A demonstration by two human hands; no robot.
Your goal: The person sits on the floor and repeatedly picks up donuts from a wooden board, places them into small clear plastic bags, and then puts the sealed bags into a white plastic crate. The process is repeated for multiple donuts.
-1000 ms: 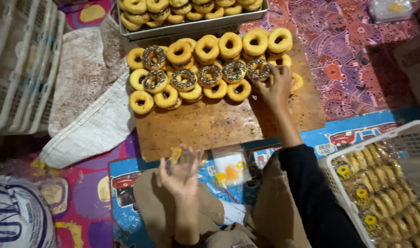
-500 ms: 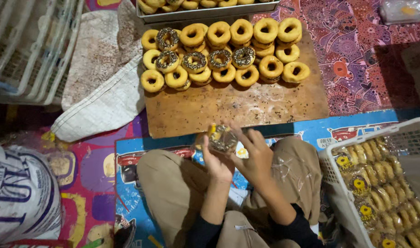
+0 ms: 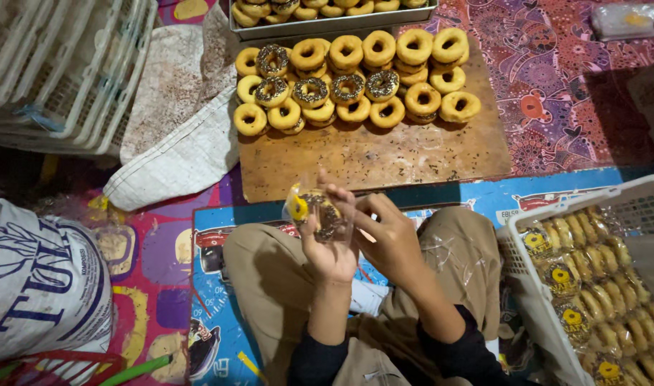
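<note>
While the person sits cross-legged on the floor, both hands are up over the lap, w/ a clear plastic bag (image 3: 320,214) between them. The left hand (image 3: 330,246) is closed round the bag from below, fingers curled up its side; inside is a chocolate-sprinkled doughnut (image 3: 325,213), and a yellow label shows at the bag's left edge. The right hand (image 3: 388,239) sits just right of it, fingers bent in narrow at the bag's open side, touching the plastic; can't tell if it pinches the film or only steadies it.

Just beyond the hands lies a wooden board (image 3: 373,154) on the floor, dusted w/ sprinkles, carrying rows of doughnuts (image 3: 355,78) at its far end: some plain glazed, some sprinkled, a few stacked. Beyond that, a metal tray (image 3: 334,14) w/ more doughnuts. Right of the right hand, near the knee, stands a white plastic basket (image 3: 591,207) filled w/ bagged doughnuts (image 3: 591,286), yellow labels showing. Left of the left hand, well apart: a white woven sack (image 3: 177,136) spread flat, stacked white crates (image 3: 62,71) farther off, and a printed sack (image 3: 41,286) near the lower left. A patterned mat (image 3: 220,300) is under the legs.
</note>
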